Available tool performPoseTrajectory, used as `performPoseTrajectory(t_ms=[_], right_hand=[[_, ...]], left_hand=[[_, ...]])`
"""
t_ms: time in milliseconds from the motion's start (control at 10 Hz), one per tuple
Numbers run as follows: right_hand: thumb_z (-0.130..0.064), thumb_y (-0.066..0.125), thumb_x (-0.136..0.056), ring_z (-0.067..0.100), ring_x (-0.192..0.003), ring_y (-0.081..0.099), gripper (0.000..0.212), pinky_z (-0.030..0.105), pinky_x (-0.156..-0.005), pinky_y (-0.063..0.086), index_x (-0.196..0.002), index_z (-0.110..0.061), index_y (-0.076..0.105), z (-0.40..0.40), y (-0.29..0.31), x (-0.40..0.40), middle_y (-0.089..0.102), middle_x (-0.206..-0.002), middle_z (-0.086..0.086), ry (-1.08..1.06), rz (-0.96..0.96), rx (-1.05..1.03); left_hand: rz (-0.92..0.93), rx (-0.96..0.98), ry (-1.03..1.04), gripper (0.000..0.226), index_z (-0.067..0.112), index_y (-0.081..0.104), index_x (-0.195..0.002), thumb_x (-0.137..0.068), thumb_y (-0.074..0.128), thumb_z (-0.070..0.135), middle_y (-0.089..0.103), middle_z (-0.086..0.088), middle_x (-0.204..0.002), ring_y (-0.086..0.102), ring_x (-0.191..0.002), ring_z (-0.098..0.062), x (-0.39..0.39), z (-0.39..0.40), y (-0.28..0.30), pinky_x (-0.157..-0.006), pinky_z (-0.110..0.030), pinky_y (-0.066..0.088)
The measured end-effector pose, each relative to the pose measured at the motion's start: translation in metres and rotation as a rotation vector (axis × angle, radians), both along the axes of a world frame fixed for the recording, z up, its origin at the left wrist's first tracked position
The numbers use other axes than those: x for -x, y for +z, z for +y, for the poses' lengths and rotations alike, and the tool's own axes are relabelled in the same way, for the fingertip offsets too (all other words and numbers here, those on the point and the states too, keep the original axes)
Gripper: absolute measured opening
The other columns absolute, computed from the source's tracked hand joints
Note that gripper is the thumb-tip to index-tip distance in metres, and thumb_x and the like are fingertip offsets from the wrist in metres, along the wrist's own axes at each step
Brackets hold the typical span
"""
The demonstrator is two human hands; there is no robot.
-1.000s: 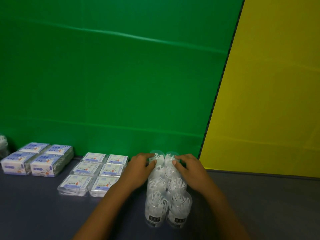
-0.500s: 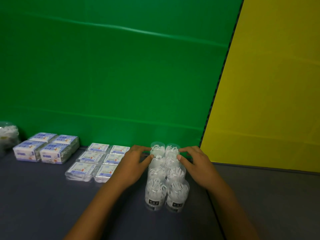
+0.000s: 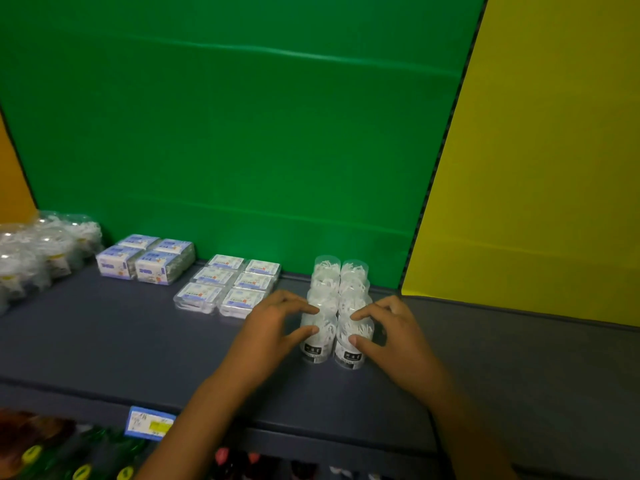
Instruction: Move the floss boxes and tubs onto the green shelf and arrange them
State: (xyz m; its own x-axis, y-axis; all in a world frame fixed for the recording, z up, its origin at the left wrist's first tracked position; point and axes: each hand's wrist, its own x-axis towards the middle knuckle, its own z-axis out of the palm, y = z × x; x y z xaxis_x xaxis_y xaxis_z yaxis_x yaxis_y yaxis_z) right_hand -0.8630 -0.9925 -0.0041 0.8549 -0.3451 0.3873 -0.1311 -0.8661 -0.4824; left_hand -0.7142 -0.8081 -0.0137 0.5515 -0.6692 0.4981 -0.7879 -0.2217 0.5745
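On the dark shelf board [image 3: 104, 341] in front of the green back wall [image 3: 242, 133], clear floss tubs [image 3: 337, 306] stand in two rows running toward the wall. The left hand [image 3: 273, 327] touches the front tub of the left row with fingertips and thumb; the right hand [image 3: 391, 327] does the same on the right row. To the left lie six flat floss boxes [image 3: 228, 285], then four thicker boxes [image 3: 145, 258], then clear bags [image 3: 38, 247]. A price label [image 3: 149, 422] hangs on the front edge.
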Motion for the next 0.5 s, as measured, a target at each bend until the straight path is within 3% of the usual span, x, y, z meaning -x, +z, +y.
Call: performPoseTrajectory(t_ms=[200,500], right_hand=[[-0.025,0.077,-0.083,0.006,-0.107,0.045,0.035,0.022,-0.092,0.041,-0.115,-0.03,0.063,0.005,-0.006,0.007,0.042,-0.107,-0.013,0.017,-0.039,0.022],[-0.031,0.07,-0.087,0.01,-0.116,0.041,0.035,0.024,-0.093,0.037,-0.121,-0.027,0.058,0.015,0.006,0.007,0.048,-0.119,-0.007,-0.011,-0.012,0.077]], left_hand=[[-0.056,0.019,0.044,0.029,0.025,0.072,-0.102,-0.075,0.08,0.017,0.058,0.007,-0.109,0.057,-0.099,-0.008,0.013,-0.005,-0.01,-0.089,-0.03,0.052],[-0.065,-0.06,0.087,0.039,0.034,0.057,-0.12,-0.084,0.07,0.031,0.049,0.012,-0.121,0.054,-0.107,-0.006,0.018,0.024,-0.004,-0.088,-0.033,0.052]])
